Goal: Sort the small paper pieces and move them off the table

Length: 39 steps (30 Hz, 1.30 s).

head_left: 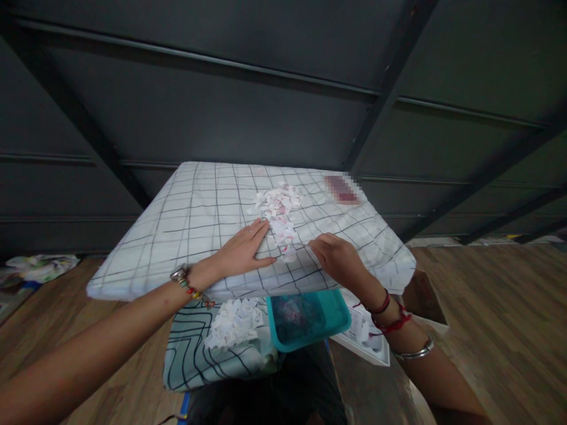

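Note:
My left hand [245, 248] lies flat on the checked cloth, thumb stretched out, its fingertips at the left edge of a strip of paper scraps [283, 231] with pink marks. Opposite it, on the right of that strip, my right hand [336, 257] has its fingers curled together; whatever they may hold is too small to make out. Just beyond both hands sits a loose pile of torn white paper pieces [279, 199]. Below the table edge, a teal plastic tub [339, 313] has a dark, wet-looking inside with something pinkish in it.
A checked cloth [212, 206] covers the table. Another heap of paper scraps [237, 323] rests on a green patterned cloth [190, 360] near my lap. A white box [376, 354] stands right of the tub, and a brown carton [423, 298] behind it. Dark panels [243, 106] rise behind the table.

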### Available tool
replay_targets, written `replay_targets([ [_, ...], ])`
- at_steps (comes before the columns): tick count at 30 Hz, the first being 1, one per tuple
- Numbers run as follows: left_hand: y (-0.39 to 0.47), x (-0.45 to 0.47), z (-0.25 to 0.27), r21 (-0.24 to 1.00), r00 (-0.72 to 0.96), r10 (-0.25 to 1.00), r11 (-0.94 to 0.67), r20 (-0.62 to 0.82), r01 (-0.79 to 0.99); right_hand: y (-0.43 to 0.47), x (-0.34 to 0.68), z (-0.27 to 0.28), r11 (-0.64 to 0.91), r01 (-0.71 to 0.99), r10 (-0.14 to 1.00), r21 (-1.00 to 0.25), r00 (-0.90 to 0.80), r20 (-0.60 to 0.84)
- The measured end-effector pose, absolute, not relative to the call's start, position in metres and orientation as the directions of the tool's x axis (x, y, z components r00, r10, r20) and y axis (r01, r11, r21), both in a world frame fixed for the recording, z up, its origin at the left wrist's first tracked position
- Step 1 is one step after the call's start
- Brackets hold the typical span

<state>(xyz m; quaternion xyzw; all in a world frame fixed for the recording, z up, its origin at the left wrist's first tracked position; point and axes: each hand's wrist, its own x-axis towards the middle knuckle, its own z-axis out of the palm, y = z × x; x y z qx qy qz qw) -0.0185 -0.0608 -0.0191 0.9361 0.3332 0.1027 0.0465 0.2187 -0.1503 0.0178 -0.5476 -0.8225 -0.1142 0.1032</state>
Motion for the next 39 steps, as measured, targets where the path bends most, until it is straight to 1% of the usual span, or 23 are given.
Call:
replay_targets([
  [2,-0.061,-0.018,-0.019,0.157,0.756,0.635,-0.772,0.155,0.616,-0.150,0.219,0.018,0.366,0.928,0.878,0.074,-0.371,0.301],
  [6,-0.062,-0.018,-0.018,0.160,0.752,0.641,-0.767,0.153,0.621,-0.153,0.218,0.018,0.446,0.893,0.849,0.062,-0.444,0.286],
  [12,-0.061,-0.018,-0.017,0.160,0.752,0.644,-0.765,0.142,0.624,-0.159,0.217,0.015,0.500,0.859,0.786,0.112,-0.504,0.357],
  [15,-0.062,-0.018,-0.017,0.163,0.752,0.645,-0.763,0.139,0.625,-0.160,0.217,0.014,0.524,0.842,0.764,0.128,-0.531,0.366],
  [22,-0.061,-0.017,-0.018,0.178,0.750,0.647,-0.761,0.137,0.624,-0.149,0.215,0.015,0.406,0.889,0.830,0.212,-0.455,0.321],
  [30,-0.061,-0.018,-0.018,0.170,0.752,0.644,-0.764,0.142,0.622,-0.140,0.227,0.010,0.292,0.939,0.869,0.179,-0.339,0.361],
  [33,-0.062,-0.018,-0.017,0.174,0.751,0.646,-0.762,0.138,0.624,-0.139,0.229,0.011,0.288,0.943,0.869,0.164,-0.330,0.368],
  [36,-0.062,-0.019,-0.018,0.181,0.752,0.643,-0.764,0.146,0.619,-0.141,0.226,0.011,0.324,0.934,0.861,0.151,-0.357,0.362],
  [39,-0.062,-0.018,-0.018,0.179,0.749,0.645,-0.763,0.149,0.621,-0.142,0.222,0.010,0.356,0.919,0.850,0.169,-0.394,0.351],
])
